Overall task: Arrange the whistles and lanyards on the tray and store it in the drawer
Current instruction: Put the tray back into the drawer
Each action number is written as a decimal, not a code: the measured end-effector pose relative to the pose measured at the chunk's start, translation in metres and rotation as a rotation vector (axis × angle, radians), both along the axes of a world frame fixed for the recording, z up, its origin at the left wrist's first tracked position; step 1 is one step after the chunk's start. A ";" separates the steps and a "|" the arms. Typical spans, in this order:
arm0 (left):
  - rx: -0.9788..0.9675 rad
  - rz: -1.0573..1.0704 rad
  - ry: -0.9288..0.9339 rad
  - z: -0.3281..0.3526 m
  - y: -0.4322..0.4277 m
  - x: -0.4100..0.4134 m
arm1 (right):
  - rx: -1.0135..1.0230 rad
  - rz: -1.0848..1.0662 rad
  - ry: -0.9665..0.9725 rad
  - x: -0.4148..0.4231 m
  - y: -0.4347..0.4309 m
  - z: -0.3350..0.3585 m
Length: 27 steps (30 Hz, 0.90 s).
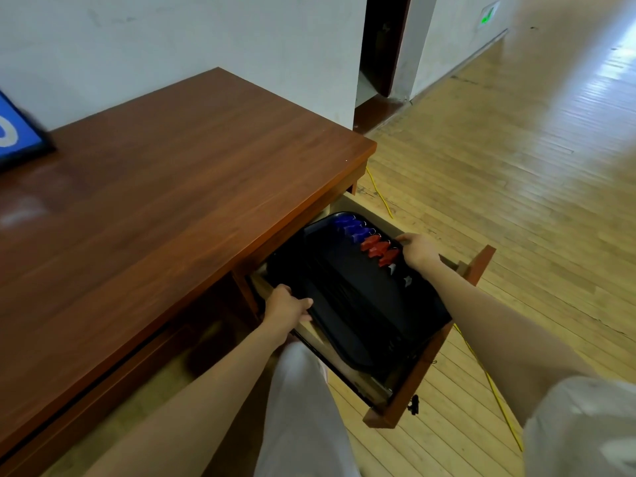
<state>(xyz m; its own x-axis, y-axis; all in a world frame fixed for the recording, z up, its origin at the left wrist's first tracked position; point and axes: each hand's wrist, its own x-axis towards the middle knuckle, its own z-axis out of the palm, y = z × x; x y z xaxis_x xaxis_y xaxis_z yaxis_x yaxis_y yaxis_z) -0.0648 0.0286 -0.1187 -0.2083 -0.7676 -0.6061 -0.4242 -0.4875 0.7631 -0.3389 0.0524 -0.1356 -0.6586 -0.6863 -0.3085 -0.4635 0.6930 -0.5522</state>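
Observation:
A black tray (347, 342) lies inside the open wooden drawer (430, 356) under the desk's right end. Along its far right side sit blue whistles (354, 227), red whistles (378, 249) and pale ones (399, 275) in a row. Black lanyards (344, 287) lie across the tray's middle, hard to tell apart from the dark surface. My left hand (287, 306) grips the tray's left rim. My right hand (418, 249) holds the tray's right rim beside the red whistles.
The brown desk top (172, 187) stretches left above the drawer, with a blue framed board (15, 134) at its far left. A yellow cable (481, 366) runs over the wooden floor on the right. My pale trouser leg (299, 418) is just below the drawer.

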 end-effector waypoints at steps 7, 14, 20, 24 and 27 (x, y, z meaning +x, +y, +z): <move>-0.020 0.039 -0.010 -0.011 -0.009 -0.007 | -0.040 -0.019 -0.080 -0.006 -0.019 -0.014; -0.035 0.072 -0.060 -0.030 -0.013 -0.018 | -0.045 -0.071 -0.143 -0.010 -0.033 -0.037; -0.030 0.007 -0.191 -0.049 -0.021 -0.030 | -0.035 -0.094 -0.143 -0.009 -0.041 -0.054; -0.126 -0.120 -0.338 -0.059 -0.025 -0.040 | -0.049 -0.109 -0.119 -0.014 -0.045 -0.062; -0.138 -0.232 -0.429 -0.071 -0.026 -0.045 | -0.065 -0.080 -0.111 -0.016 -0.046 -0.068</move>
